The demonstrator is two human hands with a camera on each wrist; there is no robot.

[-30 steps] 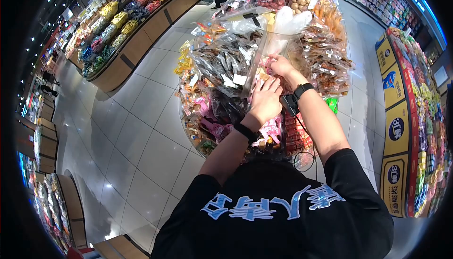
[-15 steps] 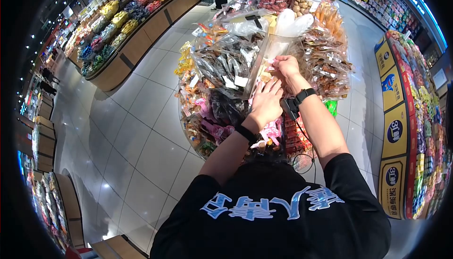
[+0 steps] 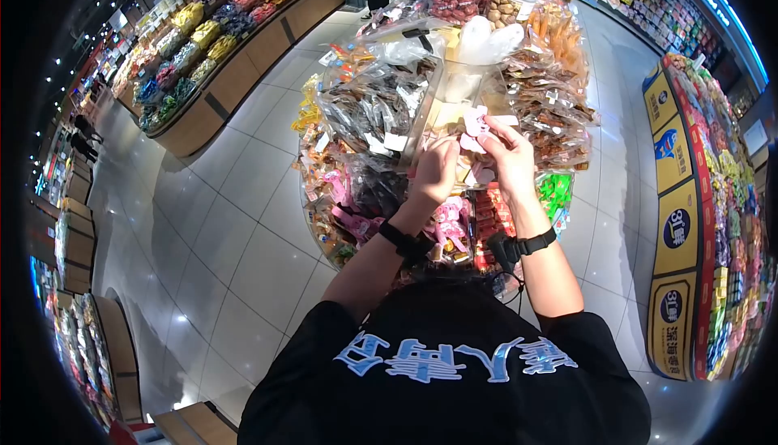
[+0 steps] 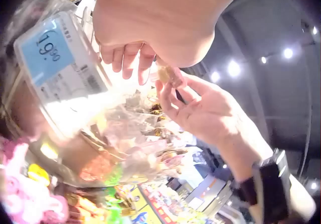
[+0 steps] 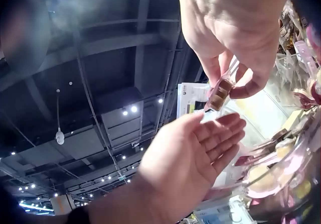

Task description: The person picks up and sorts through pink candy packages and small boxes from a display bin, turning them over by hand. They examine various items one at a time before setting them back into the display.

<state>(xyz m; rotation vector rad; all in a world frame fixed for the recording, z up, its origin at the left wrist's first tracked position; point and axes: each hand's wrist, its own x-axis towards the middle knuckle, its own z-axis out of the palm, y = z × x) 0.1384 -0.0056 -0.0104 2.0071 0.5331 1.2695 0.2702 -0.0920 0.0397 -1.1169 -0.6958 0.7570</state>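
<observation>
In the head view, my right hand (image 3: 515, 161) pinches a small pink-and-white snack packet (image 3: 474, 126) between thumb and fingers, above the round display. The right wrist view shows brown pieces through the wrapper of this packet (image 5: 219, 96). My left hand (image 3: 435, 171) is just left of it, holding nothing. Seen in the right wrist view, the left hand (image 5: 193, 143) has its palm turned up beneath the packet, fingers extended. Pink packets (image 3: 451, 224) lie in the compartment nearer my body.
Black snack packs (image 3: 373, 104) fill the compartment on the left, brown ones (image 3: 551, 104) the right. A blue-and-white price sign (image 4: 60, 58) reading 19.90 stands beside my left hand. White plastic bags (image 3: 490, 40) and a tub of nuts (image 3: 506, 7) sit farther back.
My right hand has raised the packet out of the display and drawn it toward me. The left hand has come off the goods, moved slightly left and turned its palm toward the packet.
</observation>
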